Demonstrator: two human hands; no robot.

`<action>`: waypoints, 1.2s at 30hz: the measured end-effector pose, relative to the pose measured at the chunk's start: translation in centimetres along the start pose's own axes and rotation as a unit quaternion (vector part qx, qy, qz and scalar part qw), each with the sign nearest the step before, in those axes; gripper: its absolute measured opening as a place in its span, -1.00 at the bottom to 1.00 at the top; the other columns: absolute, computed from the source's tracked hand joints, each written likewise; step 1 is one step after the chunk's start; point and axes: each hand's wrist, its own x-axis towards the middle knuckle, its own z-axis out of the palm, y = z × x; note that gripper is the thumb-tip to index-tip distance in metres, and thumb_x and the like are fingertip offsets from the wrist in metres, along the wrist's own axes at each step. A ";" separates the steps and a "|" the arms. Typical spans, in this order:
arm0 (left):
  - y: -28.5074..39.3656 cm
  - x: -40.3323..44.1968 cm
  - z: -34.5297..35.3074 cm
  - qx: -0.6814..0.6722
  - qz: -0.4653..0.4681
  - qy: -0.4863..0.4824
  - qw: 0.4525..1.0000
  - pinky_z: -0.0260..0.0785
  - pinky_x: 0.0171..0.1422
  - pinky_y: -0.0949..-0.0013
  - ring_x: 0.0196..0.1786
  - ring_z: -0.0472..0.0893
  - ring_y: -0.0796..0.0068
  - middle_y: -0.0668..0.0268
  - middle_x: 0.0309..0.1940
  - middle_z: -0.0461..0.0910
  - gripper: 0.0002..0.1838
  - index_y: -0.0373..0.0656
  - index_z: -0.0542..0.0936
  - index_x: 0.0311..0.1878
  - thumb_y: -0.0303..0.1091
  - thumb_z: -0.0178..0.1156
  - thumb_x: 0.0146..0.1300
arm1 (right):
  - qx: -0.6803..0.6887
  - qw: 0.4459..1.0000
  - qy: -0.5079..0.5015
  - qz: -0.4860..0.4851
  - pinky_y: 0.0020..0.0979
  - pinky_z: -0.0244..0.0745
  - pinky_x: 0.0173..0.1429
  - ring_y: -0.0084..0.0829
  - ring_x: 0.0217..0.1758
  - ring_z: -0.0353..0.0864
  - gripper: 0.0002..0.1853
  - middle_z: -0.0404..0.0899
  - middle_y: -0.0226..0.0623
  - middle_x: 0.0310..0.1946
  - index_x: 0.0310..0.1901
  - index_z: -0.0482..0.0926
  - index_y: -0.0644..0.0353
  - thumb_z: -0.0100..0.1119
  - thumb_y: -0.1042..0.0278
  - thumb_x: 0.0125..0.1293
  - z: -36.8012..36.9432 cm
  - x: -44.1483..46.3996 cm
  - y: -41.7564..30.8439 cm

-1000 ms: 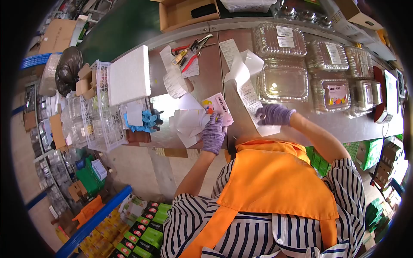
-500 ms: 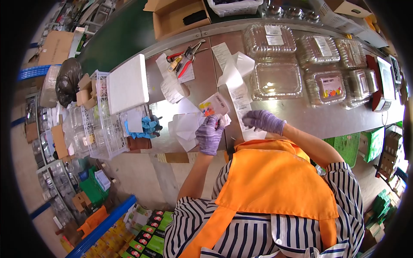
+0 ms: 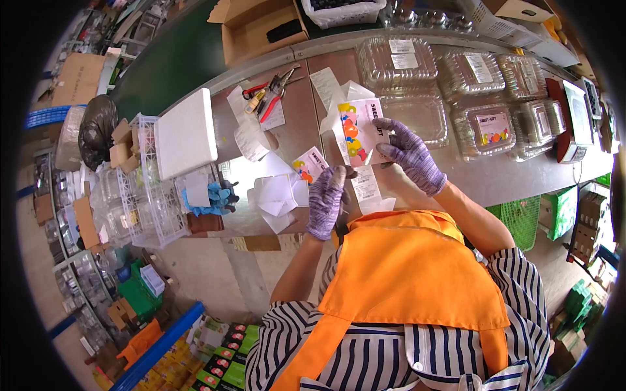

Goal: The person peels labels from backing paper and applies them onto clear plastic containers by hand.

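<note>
A printed SWEET-GIFT card [image 3: 358, 132] is raised above the table, pinched at its right edge by my right hand [image 3: 412, 155]. My left hand [image 3: 326, 201], in the same kind of purple knit glove, has its fingertips pressed together near the card's lower left. It holds another printed card [image 3: 308, 164], which shows beyond its fingers. Folded white papers [image 3: 277, 197] lie just left of my left hand. A long printed paper strip [image 3: 366, 185] runs beneath the raised card, partly covered by it.
Clear plastic containers [image 3: 398, 65] stand at the right, one with a SWEET-GIFT label [image 3: 493, 129]. Pliers and cutters [image 3: 270, 98] rest on paper slips. A white foam slab [image 3: 186, 133], a plastic crate [image 3: 149, 189] and blue gloves [image 3: 210, 197] are at the left; an open cardboard box [image 3: 257, 32] is behind.
My right hand has moved from the paper strip to a card, now lifted and facing up. A second card remains at my left hand. The camera view has shifted slightly.
</note>
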 end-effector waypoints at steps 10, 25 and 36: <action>-0.4 1.0 1.5 -0.060 0.055 -0.018 0.996 0.22 -0.50 0.66 -0.59 0.37 0.81 0.44 -0.44 0.61 -0.85 -0.21 0.60 -0.19 -0.34 0.16 0.30 | -0.121 0.992 0.032 -0.023 -0.43 0.43 0.12 -0.48 0.02 0.46 -0.47 0.48 -0.33 0.04 0.22 0.36 0.11 0.25 0.38 0.21 -0.3 -0.5 -1.5; 1.7 0.7 3.2 -0.066 0.098 -0.008 0.993 0.20 -0.50 0.66 -0.59 0.35 0.80 0.46 -0.49 0.58 -0.88 -0.22 0.62 -0.24 -0.38 0.18 0.27 | -0.540 0.786 0.007 -0.300 -0.28 0.33 -0.02 -0.30 -0.13 0.56 -0.75 0.61 -0.39 -0.27 -0.23 0.65 0.06 0.32 0.27 0.01 1.7 -2.4 -5.8; 3.9 -0.1 4.2 0.146 0.319 0.034 0.936 0.28 -0.47 0.53 -0.59 0.37 0.69 0.42 -0.55 0.49 -0.94 -0.23 0.58 -0.33 -0.50 0.26 0.15 | -0.477 0.830 0.009 -0.290 -0.33 0.43 -0.11 -0.30 -0.27 0.59 -0.81 0.64 -0.35 -0.36 -0.32 0.67 0.10 0.35 0.30 -0.02 1.8 -2.7 -5.8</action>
